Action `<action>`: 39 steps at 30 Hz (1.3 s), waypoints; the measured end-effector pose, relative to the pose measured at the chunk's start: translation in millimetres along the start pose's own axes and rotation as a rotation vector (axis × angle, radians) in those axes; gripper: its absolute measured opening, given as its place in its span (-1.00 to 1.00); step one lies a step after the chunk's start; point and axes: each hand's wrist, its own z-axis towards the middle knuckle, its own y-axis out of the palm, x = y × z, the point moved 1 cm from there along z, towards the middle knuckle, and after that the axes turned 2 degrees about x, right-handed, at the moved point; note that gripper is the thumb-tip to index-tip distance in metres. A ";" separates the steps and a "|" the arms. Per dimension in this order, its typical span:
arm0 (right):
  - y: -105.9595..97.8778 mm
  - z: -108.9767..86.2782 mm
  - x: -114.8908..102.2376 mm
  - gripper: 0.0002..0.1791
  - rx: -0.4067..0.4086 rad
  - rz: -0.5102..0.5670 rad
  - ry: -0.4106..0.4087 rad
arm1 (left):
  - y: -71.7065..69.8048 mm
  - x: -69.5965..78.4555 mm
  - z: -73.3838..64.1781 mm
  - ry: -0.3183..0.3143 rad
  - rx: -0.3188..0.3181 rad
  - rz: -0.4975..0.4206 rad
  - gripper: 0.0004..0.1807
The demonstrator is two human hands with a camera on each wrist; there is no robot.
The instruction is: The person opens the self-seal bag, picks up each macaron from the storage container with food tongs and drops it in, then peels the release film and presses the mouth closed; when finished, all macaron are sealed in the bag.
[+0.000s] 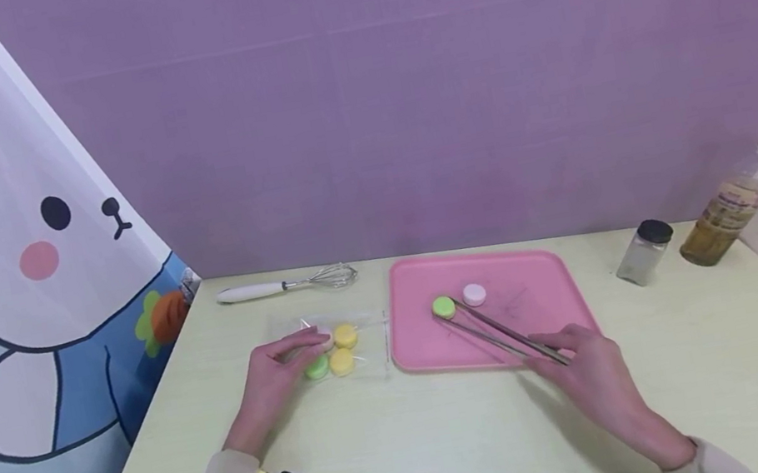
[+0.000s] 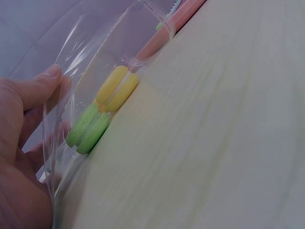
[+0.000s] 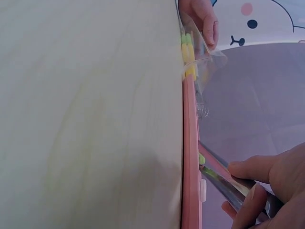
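Note:
My left hand [image 1: 272, 386] pinches the film of a clear plastic bag [image 2: 78, 52] between thumb and fingers, lifting its upper layer in the left wrist view. Inside the bag lie several macarons, among them a green macaron [image 1: 317, 367] and a yellow macaron [image 1: 342, 362]; a pale one is partly hidden by the fingers. My right hand [image 1: 595, 380] grips metal tongs [image 1: 510, 332], whose tips stand either side of another green macaron [image 1: 443, 307] on the pink tray [image 1: 411, 286]. Just right of those tips sits a pale lilac macaron [image 1: 474, 294].
A whisk [image 1: 252, 292] with a white handle lies behind the bag. Right of the tray stand a small black-capped jar [image 1: 641, 256] and a corked bottle [image 1: 728, 209] of brown contents. A purple backdrop [image 1: 341, 108] rises along the table's far edge.

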 end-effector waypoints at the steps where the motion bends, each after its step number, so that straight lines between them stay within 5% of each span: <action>1: 0.2 0.3 0.2 -0.67 -0.003 0.002 0.002 | 0.0 0.1 0.0 0.002 0.001 -0.001 -0.81; 26: -2.3 -9.6 -16.2 -0.67 -0.028 0.060 -0.021 | 1.5 1.9 0.2 -0.029 -0.010 0.027 -0.79; 39: 8.4 -15.3 -38.2 -0.64 -0.061 0.155 -0.119 | 0.5 3.4 -1.1 -0.006 -0.006 0.006 -0.78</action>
